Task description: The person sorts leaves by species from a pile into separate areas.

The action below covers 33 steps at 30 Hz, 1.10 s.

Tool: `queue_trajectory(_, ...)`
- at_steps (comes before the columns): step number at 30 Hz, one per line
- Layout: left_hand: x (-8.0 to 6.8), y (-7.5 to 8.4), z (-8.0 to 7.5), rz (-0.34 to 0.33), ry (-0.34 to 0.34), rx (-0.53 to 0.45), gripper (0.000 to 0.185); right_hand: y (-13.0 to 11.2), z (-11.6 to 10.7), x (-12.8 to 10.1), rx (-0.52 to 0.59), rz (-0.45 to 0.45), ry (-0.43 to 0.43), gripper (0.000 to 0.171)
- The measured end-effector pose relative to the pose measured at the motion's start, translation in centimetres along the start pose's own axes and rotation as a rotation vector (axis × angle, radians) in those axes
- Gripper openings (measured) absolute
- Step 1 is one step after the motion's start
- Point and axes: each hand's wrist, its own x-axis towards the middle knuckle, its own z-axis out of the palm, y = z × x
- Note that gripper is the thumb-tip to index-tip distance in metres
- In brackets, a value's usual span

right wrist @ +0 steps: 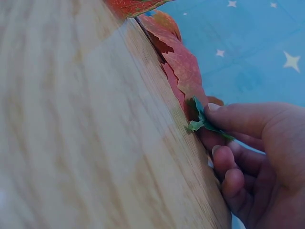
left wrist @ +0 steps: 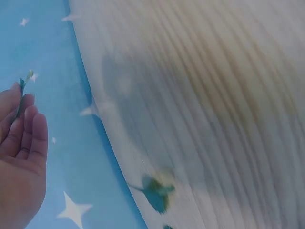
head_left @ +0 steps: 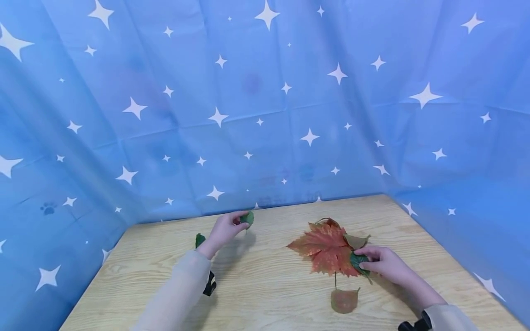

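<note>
1. Closest to me from the head view is a small brownish leaf [head_left: 344, 299] lying flat on the wooden table [head_left: 265, 294], just below the stem of the big red maple leaf [head_left: 327, 250]. My right hand [head_left: 383, 263] sits at that maple leaf's right edge, fingers curled, pinching a dark green leaf [head_left: 358, 261]. An olive leaf [head_left: 357, 240] lies just above it. Over on the other side, my left hand [head_left: 225, 230] is raised near the table's far edge, fingertips gripping a small green leaf [head_left: 248, 218]. Another green leaf [head_left: 200, 239] rests by my left wrist. Blue starry cloth [head_left: 265, 101] hangs all around.

2. Left wrist view, blurry: my palm and fingers show at the left edge, a thin sliver of green leaf [left wrist: 21, 90] at the fingertips. One green leaf [left wrist: 156, 191] lies on the table near its edge.

3. Right wrist view: thumb and forefinger clamp the green leaf [right wrist: 202, 121], touching the red maple leaf [right wrist: 178, 67] on the wood.
</note>
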Motion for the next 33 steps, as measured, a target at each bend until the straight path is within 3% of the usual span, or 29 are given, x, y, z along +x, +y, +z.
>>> queue_trajectory(11, -1.0, -1.7, -1.1, -0.088, -0.016, 0.118, 0.037, 0.0, -0.1, 0.0, -0.006, -0.008, 0.006, 0.043)
queue_trajectory(20, -1.8, -2.6, -0.4, -0.140, -0.119, 0.154, 0.038, -0.3, 0.1, -0.2, 0.035, -0.005, -0.004, 0.043)
queue_trajectory(33, -1.6, -2.9, 0.2, -0.162, -0.144, 0.250, 0.036, 0.0, -0.1, 0.0, 0.003, -0.019, 0.026, 0.043)
